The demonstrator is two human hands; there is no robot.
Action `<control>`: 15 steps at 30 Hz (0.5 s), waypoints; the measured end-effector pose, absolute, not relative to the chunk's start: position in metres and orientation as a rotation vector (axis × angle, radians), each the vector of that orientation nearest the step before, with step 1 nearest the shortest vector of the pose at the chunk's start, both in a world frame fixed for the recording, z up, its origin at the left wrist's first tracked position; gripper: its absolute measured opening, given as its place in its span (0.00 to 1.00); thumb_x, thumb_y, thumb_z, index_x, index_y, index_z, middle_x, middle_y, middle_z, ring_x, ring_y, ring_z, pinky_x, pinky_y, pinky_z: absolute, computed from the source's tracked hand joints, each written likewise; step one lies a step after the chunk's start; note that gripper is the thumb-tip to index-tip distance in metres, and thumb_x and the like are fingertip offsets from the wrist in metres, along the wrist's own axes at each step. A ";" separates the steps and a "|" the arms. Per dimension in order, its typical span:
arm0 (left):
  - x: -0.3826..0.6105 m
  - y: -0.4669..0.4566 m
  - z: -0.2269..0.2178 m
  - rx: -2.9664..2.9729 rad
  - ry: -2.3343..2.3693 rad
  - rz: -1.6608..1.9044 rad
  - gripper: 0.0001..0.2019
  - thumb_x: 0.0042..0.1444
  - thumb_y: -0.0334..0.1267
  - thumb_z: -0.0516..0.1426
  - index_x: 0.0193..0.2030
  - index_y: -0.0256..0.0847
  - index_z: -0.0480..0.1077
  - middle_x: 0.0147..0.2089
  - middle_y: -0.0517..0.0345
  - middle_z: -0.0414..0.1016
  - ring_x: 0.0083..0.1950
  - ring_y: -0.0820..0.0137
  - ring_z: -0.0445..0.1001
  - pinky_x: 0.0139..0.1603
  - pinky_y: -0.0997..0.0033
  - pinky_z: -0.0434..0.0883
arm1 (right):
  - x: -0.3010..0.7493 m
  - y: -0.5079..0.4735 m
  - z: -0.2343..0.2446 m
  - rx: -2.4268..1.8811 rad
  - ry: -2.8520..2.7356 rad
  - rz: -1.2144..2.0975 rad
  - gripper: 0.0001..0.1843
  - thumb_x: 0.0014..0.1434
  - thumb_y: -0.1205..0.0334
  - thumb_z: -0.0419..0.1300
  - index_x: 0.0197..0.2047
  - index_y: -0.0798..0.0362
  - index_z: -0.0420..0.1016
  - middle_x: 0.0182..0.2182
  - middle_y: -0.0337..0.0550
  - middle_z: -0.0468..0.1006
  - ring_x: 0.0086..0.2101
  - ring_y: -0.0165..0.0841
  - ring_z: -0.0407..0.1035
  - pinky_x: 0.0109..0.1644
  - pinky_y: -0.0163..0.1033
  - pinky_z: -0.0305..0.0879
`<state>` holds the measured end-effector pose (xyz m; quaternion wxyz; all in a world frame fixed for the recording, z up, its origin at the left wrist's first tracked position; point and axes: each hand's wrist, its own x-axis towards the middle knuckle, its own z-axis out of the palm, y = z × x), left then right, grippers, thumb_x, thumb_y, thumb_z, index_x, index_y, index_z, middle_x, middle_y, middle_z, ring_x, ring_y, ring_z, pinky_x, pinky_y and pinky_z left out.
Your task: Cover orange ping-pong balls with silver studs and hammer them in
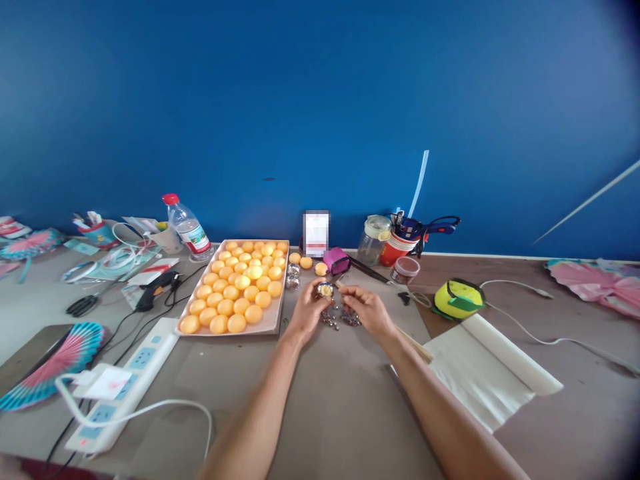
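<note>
Ball (325,291), partly silvered, centre of frame, held in your left hand (309,311), fingers clamped round it; probably light, thin-shelled and easily dented, so grip its sides gently. Your right hand (369,309): fingers seemingly pinched on a slim tool (339,283). Tray (273,320), left of centre: orange balls (219,325) in rows. Red cup (393,253), right of centre: blue-handled tools (411,229).

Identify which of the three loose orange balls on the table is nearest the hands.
The rightmost orange ball, right beside the purple object; the other two loose balls sit farther left, closer to the tray.
</note>
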<state>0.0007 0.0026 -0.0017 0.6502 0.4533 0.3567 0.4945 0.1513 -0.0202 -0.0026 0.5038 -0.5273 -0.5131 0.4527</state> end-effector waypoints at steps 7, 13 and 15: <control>0.000 0.002 -0.001 1.171 0.856 1.079 0.24 0.44 0.38 0.61 0.51 0.41 0.64 0.37 0.57 0.69 0.36 0.72 0.68 0.38 0.72 0.66 | 0.152 -0.022 0.004 -1.267 -1.205 1.135 0.10 0.47 0.58 0.57 0.31 0.55 0.71 0.21 0.37 0.71 0.24 0.28 0.63 0.29 0.33 0.57; 0.002 0.000 0.002 1.224 0.885 1.037 0.25 0.43 0.38 0.62 0.51 0.39 0.64 0.39 0.57 0.70 0.37 0.72 0.67 0.38 0.73 0.65 | 0.147 -0.026 0.008 -1.399 -1.346 0.990 0.09 0.48 0.58 0.54 0.30 0.54 0.69 0.19 0.33 0.67 0.20 0.25 0.56 0.25 0.31 0.53; 0.002 0.000 0.001 1.241 0.881 1.031 0.26 0.44 0.38 0.62 0.52 0.40 0.64 0.41 0.56 0.70 0.39 0.71 0.67 0.40 0.73 0.65 | 0.146 -0.026 0.007 -1.403 -1.395 0.947 0.09 0.50 0.58 0.53 0.30 0.54 0.70 0.22 0.35 0.69 0.22 0.26 0.58 0.27 0.31 0.54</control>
